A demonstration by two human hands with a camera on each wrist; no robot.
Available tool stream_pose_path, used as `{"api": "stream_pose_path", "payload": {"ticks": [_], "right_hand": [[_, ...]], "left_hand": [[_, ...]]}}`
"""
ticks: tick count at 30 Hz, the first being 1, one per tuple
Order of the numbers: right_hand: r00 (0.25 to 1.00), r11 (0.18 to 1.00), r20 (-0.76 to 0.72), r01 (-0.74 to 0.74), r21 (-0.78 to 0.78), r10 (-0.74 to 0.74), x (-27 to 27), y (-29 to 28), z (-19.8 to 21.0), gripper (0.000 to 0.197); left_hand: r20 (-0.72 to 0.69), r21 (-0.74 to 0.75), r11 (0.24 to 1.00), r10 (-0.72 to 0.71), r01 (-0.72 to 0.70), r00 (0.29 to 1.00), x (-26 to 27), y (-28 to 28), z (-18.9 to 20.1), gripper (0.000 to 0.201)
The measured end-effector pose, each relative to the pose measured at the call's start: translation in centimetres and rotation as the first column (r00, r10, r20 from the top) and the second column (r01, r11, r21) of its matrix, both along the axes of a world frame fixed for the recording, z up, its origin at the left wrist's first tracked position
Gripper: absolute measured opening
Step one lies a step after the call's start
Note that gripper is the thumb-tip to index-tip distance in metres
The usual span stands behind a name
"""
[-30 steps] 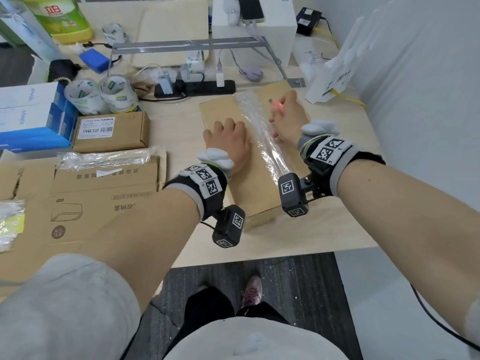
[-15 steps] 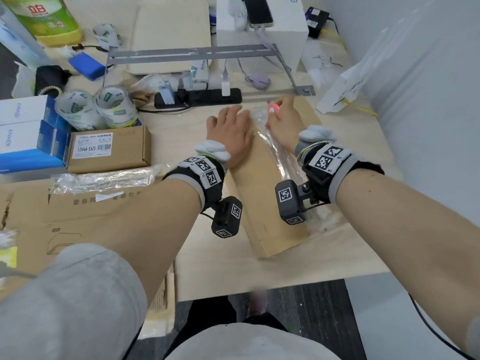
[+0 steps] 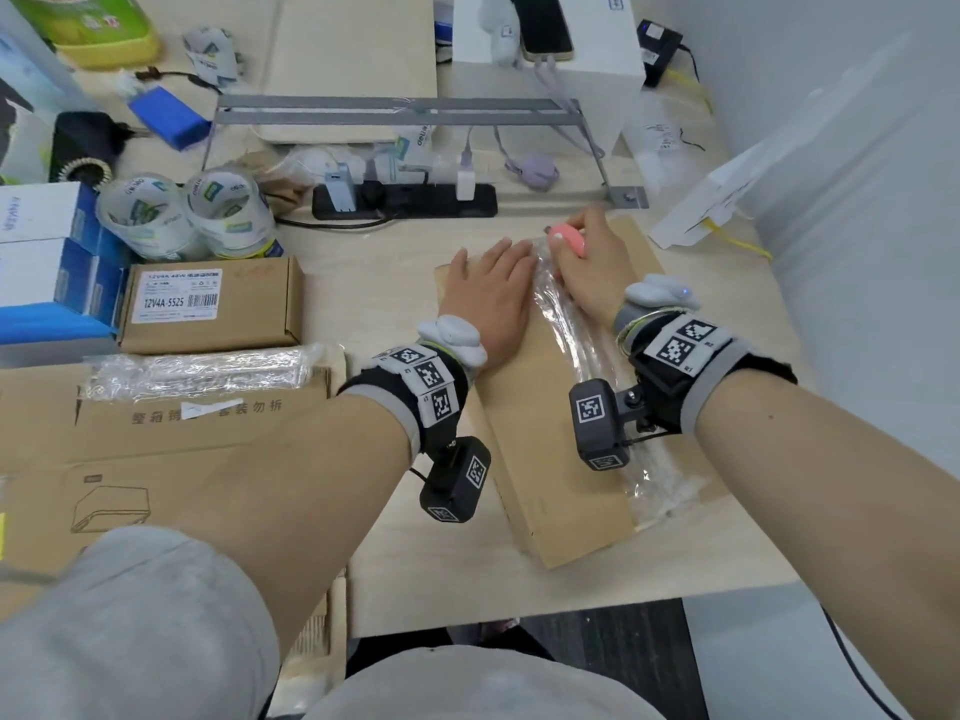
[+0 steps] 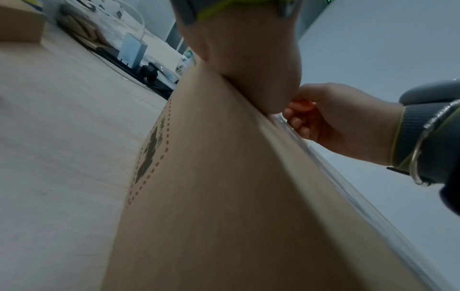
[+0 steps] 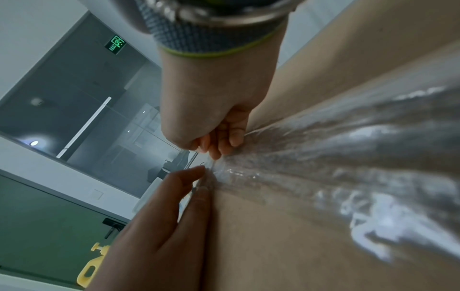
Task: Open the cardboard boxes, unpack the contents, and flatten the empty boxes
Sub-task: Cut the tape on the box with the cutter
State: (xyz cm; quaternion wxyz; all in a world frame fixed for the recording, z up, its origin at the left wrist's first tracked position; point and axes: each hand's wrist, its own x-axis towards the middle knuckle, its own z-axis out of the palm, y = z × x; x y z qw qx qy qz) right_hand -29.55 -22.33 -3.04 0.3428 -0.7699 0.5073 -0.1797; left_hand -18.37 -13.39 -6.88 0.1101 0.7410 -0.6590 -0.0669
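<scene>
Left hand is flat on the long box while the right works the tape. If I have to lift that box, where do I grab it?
Likely by its long sides, near the middle, from above. The box lies flat on the table, long and shallow, and the tape runs lengthwise along the top.

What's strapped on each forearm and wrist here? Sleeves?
Both forearms are bare; grey sleeves end above the elbow. The left hand and right hand are ungloved. Each wrist wears a black-and-grey band with square black-and-white markers, a pale grey pod on top and a black marker-tagged camera block below. The right wrist also has a thin metal bangle.
</scene>
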Motion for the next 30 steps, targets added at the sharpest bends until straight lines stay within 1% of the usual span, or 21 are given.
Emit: {"api": "stream_pose_path", "payload": {"ticks": [5,8,17,22,27,30], "right_hand": [[0.997,0.998,-0.048,-0.061,-0.013,0.061,-0.1,-0.2,0.0,0.025],[0.987,0.992,-0.114,-0.119,-0.034,0.115,0.0,-0.1,-0.3,0.026],[0.945,0.972,-0.26,-0.223,-0.075,0.197,1.0,-0.3,0.1,0.026],[0.91,0.956,-0.343,-0.279,-0.087,0.234,1.4,-0.8,0.4,0.026],[0.871,0.941,-0.418,-0.325,-0.091,0.26,1.5,-1.0,0.7,0.028],[0.867,0.942,-0.432,-0.32,-0.104,0.247,1.8,-1.0,0.5,0.025]], "left_hand": [[0.01,0.041,0.999,-0.004,0.004,1.0,-0.3,0.0,0.3,0.046],[0.004,0.053,0.999,0.011,-0.011,1.0,-0.6,0.0,0.2,0.047],[0.004,0.09,0.996,0.022,-0.022,1.0,-0.8,0.3,0.1,0.051],[-0.019,0.079,0.997,0.03,-0.028,0.999,-1.0,0.1,0.2,0.051],[-0.013,0.085,0.996,0.03,-0.029,0.999,-1.1,0.1,0.3,0.05],[-0.002,0.096,0.995,0.028,-0.028,1.0,-1.0,0.1,0.5,0.049]]}}
